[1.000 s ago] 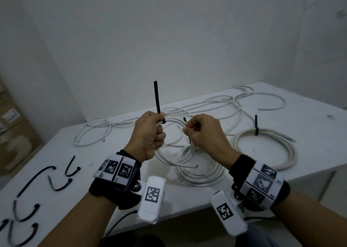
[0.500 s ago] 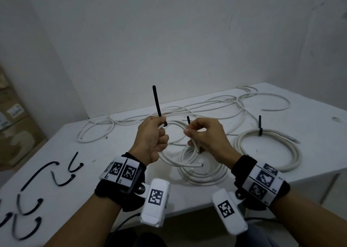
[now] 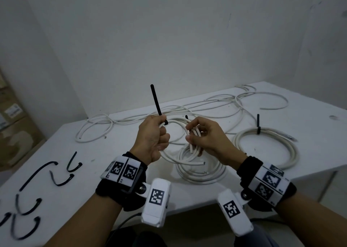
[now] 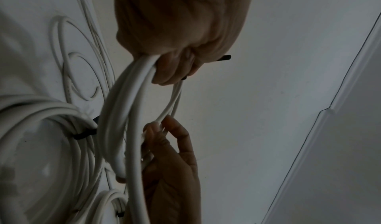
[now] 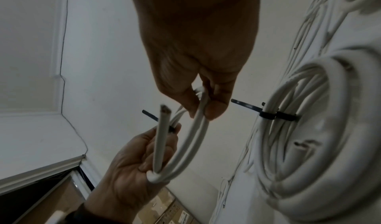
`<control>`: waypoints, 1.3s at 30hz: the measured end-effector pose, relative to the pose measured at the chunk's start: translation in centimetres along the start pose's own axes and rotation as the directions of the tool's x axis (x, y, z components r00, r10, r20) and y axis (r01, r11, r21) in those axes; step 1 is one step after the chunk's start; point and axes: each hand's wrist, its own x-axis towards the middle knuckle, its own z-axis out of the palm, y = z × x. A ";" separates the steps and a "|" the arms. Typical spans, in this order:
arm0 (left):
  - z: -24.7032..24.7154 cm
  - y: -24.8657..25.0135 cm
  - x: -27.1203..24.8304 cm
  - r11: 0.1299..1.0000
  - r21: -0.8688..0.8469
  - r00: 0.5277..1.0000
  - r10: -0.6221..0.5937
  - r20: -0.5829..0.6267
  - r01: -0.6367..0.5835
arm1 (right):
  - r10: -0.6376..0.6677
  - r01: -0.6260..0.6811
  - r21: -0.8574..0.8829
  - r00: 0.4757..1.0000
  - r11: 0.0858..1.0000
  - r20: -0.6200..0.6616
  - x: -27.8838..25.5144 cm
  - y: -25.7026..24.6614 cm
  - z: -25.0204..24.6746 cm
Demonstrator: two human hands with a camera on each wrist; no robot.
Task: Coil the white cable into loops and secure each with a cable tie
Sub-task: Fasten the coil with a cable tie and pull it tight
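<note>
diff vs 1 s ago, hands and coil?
The right hand loosened: fingers uncurled from a tight pinch and now hold the held coil's strands more openly. The left hand kept its grip on coil and upright black tie. The tied coil and spare ties on the table stayed put.

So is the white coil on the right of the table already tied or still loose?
Tied: a black cable tie wraps the coil, its tail pointing up.

White table [image 3: 105, 151], plain grey wall [image 3: 169, 40], stacked cardboard boxes [image 3: 13, 126] at far left
</note>
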 end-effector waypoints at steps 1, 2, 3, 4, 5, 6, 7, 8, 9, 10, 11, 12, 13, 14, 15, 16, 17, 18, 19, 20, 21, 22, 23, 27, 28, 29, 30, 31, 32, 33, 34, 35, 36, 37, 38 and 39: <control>0.0 0.1 0.0 1.000 -0.001 1.000 0.002 0.002 -0.002 | -0.005 0.004 -0.017 1.000 1.000 -0.026 0.0 0.0 0.1; 0.1 0.2 0.0 1.000 -0.003 1.000 0.007 0.003 -0.007 | -0.009 0.007 -0.035 0.999 0.999 -0.043 0.0 0.0 0.2; 0.1 0.3 -0.1 1.000 -0.005 1.000 0.014 0.004 -0.014 | -0.023 0.020 -0.060 0.998 0.998 -0.055 0.0 0.0 0.2; 0.1 0.4 -0.1 1.000 -0.006 1.000 0.022 0.007 -0.022 | -0.048 0.042 -0.095 0.997 0.995 -0.066 0.0 -0.1 0.2; 0.2 0.5 -0.1 1.000 -0.003 1.000 0.028 0.010 -0.028 | -0.078 0.067 -0.131 0.994 0.989 -0.079 0.0 -0.2 0.2; 0.1 0.5 -0.1 1.000 0.000 0.999 0.029 0.013 -0.029 | -0.103 0.088 -0.157 0.990 0.984 -0.092 -0.1 -0.3 0.1; 0.1 0.5 -0.1 1.000 -0.002 1.000 0.024 0.016 -0.024 | -0.119 0.100 -0.171 0.987 0.980 -0.105 -0.2 -0.3 0.0; 0.1 0.4 -0.1 1.000 -0.013 1.000 0.012 0.018 -0.012 | -0.122 0.101 -0.177 0.986 0.979 -0.115 -0.2 -0.4 -0.1; 0.0 0.4 -0.1 1.000 -0.027 1.000 -0.001 0.020 0.002 | -0.110 0.089 -0.167 0.986 0.982 -0.122 -0.2 -0.4 -0.2; -0.1 0.4 -0.1 0.999 -0.041 1.000 -0.013 0.021 0.014 | -0.075 0.059 -0.129 0.989 0.990 -0.124 -0.2 -0.4 -0.3; -0.1 0.3 -0.1 0.998 -0.051 1.000 -0.020 0.020 0.021 | -0.019 0.013 -0.054 0.993 0.998 -0.117 -0.1 -0.5 -0.4; -0.1 0.2 0.0 0.998 -0.058 1.000 -0.024 0.019 0.025 | 0.050 -0.046 0.040 0.994 0.998 -0.099 0.0 -0.5 -0.6; -0.2 0.2 0.0 0.998 -0.063 1.000 -0.023 0.018 0.024 | 0.116 -0.107 0.120 0.991 0.987 -0.068 0.0 -0.6 -0.8; -0.3 0.3 0.1 0.997 -0.067 1.000 -0.022 0.019 0.023 | 0.172 -0.164 0.168 0.985 0.972 -0.029 0.0 -0.7 -1.1; -0.4 0.3 0.2 0.997 -0.073 0.999 -0.023 0.023 0.025 | 0.213 -0.211 0.186 0.977 0.960 0.010 0.0 -0.8 -1.4; -0.5 0.4 0.3 0.996 -0.080 0.999 -0.028 0.031 0.030 | 0.242 -0.246 0.186 0.969 0.951 0.045 0.0 -0.9 -1.6; -0.6 0.4 0.4 0.996 -0.086 0.999 -0.034 0.040 0.037 | 0.262 -0.271 0.175 0.962 0.947 0.072 0.0 -0.9 -1.8; -0.6 0.5 0.4 0.995 -0.089 0.998 -0.038 0.051 0.042 | 0.276 -0.288 0.161 0.957 0.944 0.093 0.0 -0.9 -2.0; -0.6 0.6 0.4 0.995 -0.089 0.998 -0.037 0.060 0.043 | 0.282 -0.298 0.151 0.952 0.943 0.117 -0.1 -0.9 -2.1; -0.5 0.7 0.4 0.996 -0.084 0.997 -0.031 0.066 0.037 | 0.275 -0.296 0.149 0.950 0.943 0.145 -0.2 -0.9 -2.2; -0.4 0.8 0.4 0.997 -0.072 0.998 -0.020 0.067 0.025 | 0.258 -0.283 0.156 0.952 0.946 0.164 -0.2 -1.0 -2.1; -0.3 0.8 0.4 0.998 -0.056 0.998 -0.009 0.067 0.013 | 0.242 -0.269 0.175 0.956 0.947 0.164 -0.3 -1.1 -2.0; -0.2 0.8 0.3 0.999 -0.040 0.998 0.000 0.070 0.003 | 0.234 -0.260 0.199 0.962 0.945 0.141 -0.4 -1.2 -2.0; 0.1 0.8 -0.1 0.997 0.049 0.990 0.056 0.132 -0.063 | 0.238 -0.230 0.278 0.971 0.933 0.002 -0.2 -1.2 -1.8; 0.2 0.7 -0.3 0.994 0.076 0.988 0.062 0.140 -0.073 | 0.235 -0.221 0.282 0.972 0.934 -0.016 -0.2 -1.2 -1.8; 0.2 0.6 -0.4 0.991 0.105 0.987 0.065 0.144 -0.080 | 0.232 -0.214 0.282 0.972 0.935 -0.031 -0.2 -1.2 -1.7; 0.2 0.5 -0.6 0.988 0.129 0.987 0.068 0.145 -0.087 | 0.231 -0.210 0.282 0.972 0.936 -0.043 -0.2 -1.2 -1.7; 0.2 0.2 -0.7 0.985 0.151 0.987 0.067 0.143 -0.088 | 0.232 -0.206 0.288 0.971 0.935 -0.057 -0.3 -1.3 -1.6; 0.1 -0.1 -0.9 0.982 0.171 0.989 0.056 0.139 -0.080 | 0.235 -0.203 0.303 0.969 0.931 -0.072 -0.3 -1.3 -1.5; 0.0 -0.5 -1.1 0.980 0.186 0.990 0.038 0.137 -0.064 | 0.240 -0.200 0.327 0.967 0.924 -0.088 -0.3 -1.4 -1.4; -0.1 -0.8 -1.4 0.978 0.200 0.989 0.021 0.145 -0.050 | 0.246 -0.196 0.353 0.964 0.915 -0.100 -0.3 -1.5 -1.3; -0.2 -1.2 -1.7 0.978 0.203 0.986 0.006 0.169 -0.040 | 0.250 -0.193 0.378 0.963 0.906 -0.106 -0.3 -1.6 -1.3; -0.2 -1.6 -1.9 0.980 0.194 0.979 -0.006 0.203 -0.034 | 0.251 -0.191 0.392 0.962 0.900 -0.107 -0.3 -1.6 -1.2; -0.2 -1.8 -2.1 0.984 0.175 0.971 -0.013 0.239 -0.030 | 0.250 -0.188 0.400 0.962 0.897 -0.107 -0.4 -1.6 -1.1; -0.2 -2.0 -2.3 0.988 0.154 0.963 -0.010 0.269 -0.032 | 0.251 -0.188 0.404 0.962 0.895 -0.108 -0.4 -1.6 -1.1; -0.2 -2.0 -2.4 0.990 0.134 0.957 -0.001 0.291 -0.040 | 0.254 -0.190 0.411 0.961 0.892 -0.108 -0.5 -1.6 -1.0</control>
